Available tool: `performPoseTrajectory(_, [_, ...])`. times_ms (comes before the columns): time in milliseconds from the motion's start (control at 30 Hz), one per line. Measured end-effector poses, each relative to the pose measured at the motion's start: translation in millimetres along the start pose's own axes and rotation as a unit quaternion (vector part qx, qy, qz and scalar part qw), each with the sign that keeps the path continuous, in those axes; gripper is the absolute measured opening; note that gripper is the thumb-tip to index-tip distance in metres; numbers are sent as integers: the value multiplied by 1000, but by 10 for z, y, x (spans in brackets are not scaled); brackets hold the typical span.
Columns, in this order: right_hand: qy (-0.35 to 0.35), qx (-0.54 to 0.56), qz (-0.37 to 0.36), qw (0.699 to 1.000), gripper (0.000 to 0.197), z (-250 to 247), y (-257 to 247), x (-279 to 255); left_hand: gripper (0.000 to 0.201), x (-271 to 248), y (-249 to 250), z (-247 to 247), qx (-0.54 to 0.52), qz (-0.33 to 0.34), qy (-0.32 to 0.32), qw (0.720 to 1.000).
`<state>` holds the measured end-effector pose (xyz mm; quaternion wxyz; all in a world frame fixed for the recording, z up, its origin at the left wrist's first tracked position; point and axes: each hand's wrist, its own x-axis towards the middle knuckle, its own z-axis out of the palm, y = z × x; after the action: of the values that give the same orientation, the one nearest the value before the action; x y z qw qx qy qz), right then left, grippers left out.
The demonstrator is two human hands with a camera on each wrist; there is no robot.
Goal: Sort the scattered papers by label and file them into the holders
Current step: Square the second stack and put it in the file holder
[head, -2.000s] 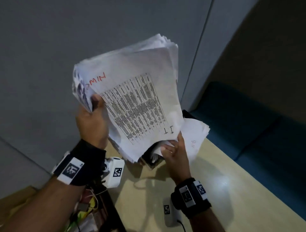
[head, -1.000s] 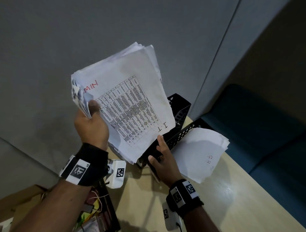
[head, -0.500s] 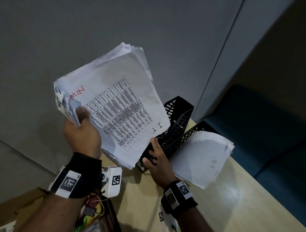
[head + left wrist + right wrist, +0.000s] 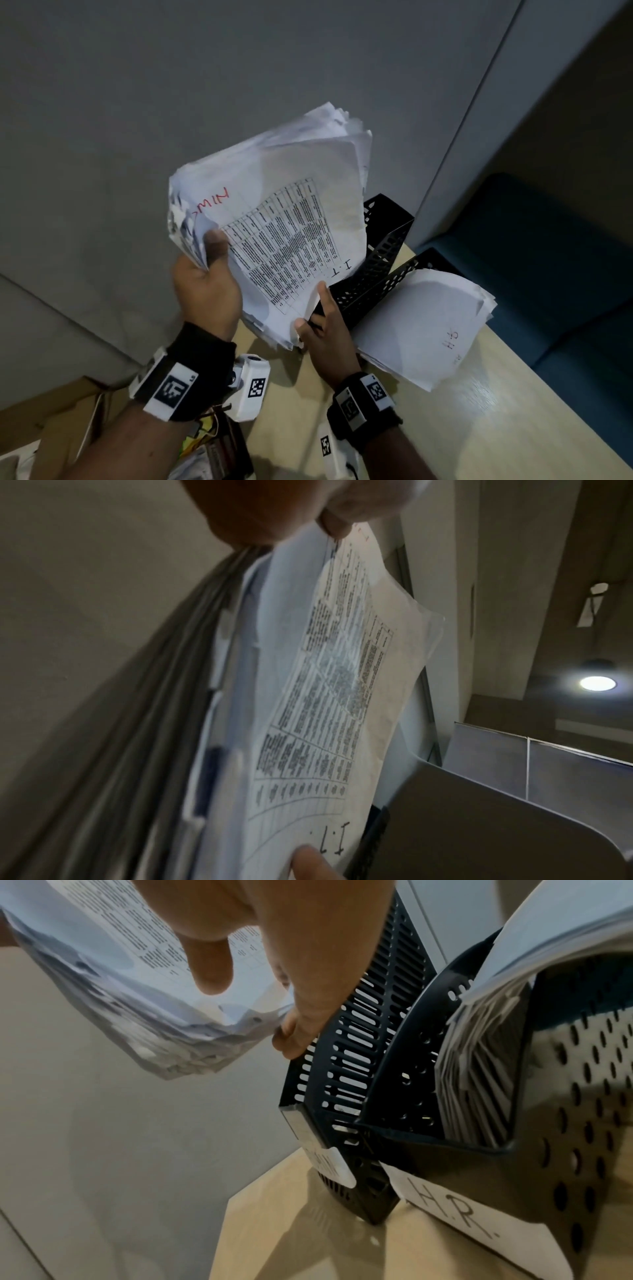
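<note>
A thick, ragged stack of papers (image 4: pixel 274 219) stands tilted above the left hand (image 4: pixel 205 291), its top sheet a printed table marked "I.T". Just right of the right hand (image 4: pixel 325 325) stand two black perforated holders (image 4: pixel 383 260); the nearer, labelled "H.R.", holds papers (image 4: pixel 424 325) leaning out.

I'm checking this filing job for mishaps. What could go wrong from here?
The left hand grips a thick, uneven stack of papers by one corner, so sheets could slip out as the right hand peels off the top I.T. sheet. The holders are crowded and leaning; the right fingers touching one could tip it. The papers in the H.R. holder sag out over its side and might spill.
</note>
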<state>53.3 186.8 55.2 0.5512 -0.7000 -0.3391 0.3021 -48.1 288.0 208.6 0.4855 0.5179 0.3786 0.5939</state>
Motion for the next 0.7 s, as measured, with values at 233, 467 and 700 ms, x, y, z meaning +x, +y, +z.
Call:
performPoseTrajectory(233, [36, -145, -23, 989, 55, -34, -110, -4, 30, -119, -65, 133, 32, 38, -64, 997])
performPoseTrajectory(467, [73, -207, 23, 975, 37, -120, -233, -106, 14, -110, -305, 304, 70, 45, -97, 992])
performPoseTrajectory(700, [61, -218, 8, 974, 47, -221, -295, -177, 32, -72, -611, 570, 149, 86, -174, 970])
